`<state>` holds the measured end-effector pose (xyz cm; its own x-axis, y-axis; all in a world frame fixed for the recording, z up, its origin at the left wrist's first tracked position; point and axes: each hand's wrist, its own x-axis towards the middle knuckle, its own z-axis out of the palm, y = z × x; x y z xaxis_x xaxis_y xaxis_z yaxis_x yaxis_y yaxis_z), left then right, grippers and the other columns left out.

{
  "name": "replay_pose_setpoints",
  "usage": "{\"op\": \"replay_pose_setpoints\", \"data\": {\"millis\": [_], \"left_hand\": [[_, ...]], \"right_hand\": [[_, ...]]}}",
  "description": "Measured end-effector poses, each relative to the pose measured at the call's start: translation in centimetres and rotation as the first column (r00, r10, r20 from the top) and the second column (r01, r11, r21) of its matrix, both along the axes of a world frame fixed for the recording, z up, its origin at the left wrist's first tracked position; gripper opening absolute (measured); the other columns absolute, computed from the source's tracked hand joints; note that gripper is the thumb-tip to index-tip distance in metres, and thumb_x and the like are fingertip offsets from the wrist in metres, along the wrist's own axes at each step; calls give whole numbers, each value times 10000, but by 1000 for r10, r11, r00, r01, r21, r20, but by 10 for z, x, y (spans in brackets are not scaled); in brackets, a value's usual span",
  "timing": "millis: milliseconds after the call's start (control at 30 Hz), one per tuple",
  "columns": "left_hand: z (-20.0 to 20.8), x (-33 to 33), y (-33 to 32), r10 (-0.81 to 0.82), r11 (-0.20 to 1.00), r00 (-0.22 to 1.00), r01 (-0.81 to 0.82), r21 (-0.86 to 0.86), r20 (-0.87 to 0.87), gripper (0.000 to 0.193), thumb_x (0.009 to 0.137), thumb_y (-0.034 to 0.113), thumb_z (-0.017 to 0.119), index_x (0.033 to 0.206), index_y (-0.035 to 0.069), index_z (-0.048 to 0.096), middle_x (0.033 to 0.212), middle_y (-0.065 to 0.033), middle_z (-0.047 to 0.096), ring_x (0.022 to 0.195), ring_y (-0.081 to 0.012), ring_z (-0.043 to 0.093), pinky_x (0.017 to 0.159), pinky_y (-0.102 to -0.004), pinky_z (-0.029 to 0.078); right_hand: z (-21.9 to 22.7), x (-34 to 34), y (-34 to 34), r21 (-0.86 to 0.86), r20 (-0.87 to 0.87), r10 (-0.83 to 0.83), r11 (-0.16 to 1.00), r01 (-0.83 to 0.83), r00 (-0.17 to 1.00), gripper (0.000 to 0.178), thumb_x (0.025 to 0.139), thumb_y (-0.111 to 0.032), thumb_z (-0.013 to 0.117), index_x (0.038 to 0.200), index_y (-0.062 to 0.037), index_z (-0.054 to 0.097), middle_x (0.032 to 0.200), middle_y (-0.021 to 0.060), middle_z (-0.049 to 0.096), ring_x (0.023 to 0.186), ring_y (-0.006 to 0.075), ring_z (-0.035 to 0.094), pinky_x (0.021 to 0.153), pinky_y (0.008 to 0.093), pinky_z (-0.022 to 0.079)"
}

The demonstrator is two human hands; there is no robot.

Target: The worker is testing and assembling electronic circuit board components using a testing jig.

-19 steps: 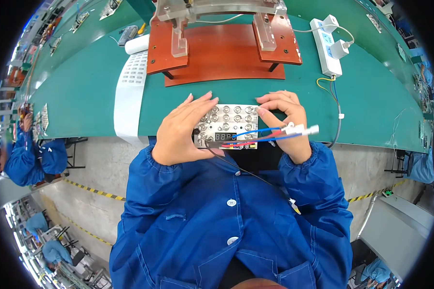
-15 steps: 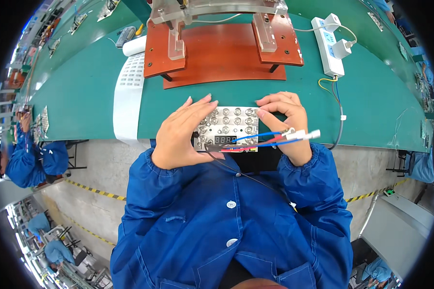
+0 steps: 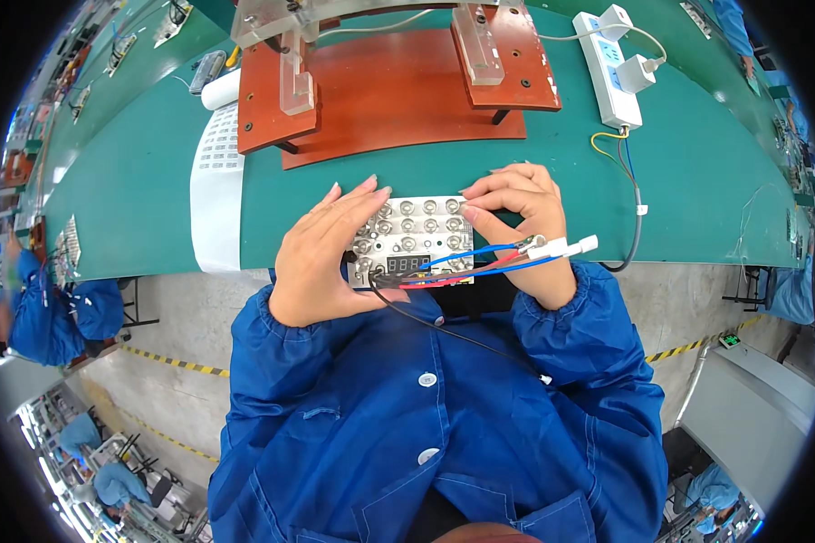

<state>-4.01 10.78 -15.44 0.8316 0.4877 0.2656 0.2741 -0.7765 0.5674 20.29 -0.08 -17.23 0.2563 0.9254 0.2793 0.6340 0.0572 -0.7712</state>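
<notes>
A white circuit board (image 3: pixel 419 242) with rows of round metal spring contacts and a small dark digit display (image 3: pixel 408 263) is held level at the near edge of the table. Its left side lies in my left hand (image 3: pixel 328 252), thumb along the near edge and fingers at the far left corner. The far right corner is gripped between the thumb and fingers of my right hand (image 3: pixel 525 226). Blue and red wires (image 3: pixel 489 265) run right from the board to white connectors (image 3: pixel 561 249) in front of my right palm. A thin black cable (image 3: pixel 453 337) trails over my jacket.
A red-brown fixture (image 3: pixel 385 100) with clear plastic blocks stands beyond the board. Left of it, a label strip (image 3: pixel 215 213) unrolls toward the table edge. A white power strip (image 3: pixel 607 77) with plugs lies at right. Another person in blue (image 3: pixel 41 303) sits far left.
The view has shifted a little, so fixture, board and hands all appear farther left. Both hands keep the same hold on the board.
</notes>
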Motion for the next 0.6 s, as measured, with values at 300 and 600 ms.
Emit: {"op": "replay_pose_setpoints", "data": {"millis": [300,600], "left_hand": [[-2,0,0,-1,1000,1000,1,5,9,963,579,460,928,1370,46,568,1324,-150,650,1325,-333,561,1131,-526,404],[-1,1,-2,-1,1000,1000,1,-2,3,900,606,397,916,1358,41,572,1326,-142,648,1323,-322,563,1132,-514,408]], "right_hand": [[-1,-2,-3,24,83,-14,1000,12,996,77,783,-94,811,842,-67,769,950,42,744,1049,258,596,993,408,411],[1,-15,-8,106,142,-189,979,175,972,171,743,-59,803,909,-69,764,1000,94,705,1049,300,600,954,438,455]]}}
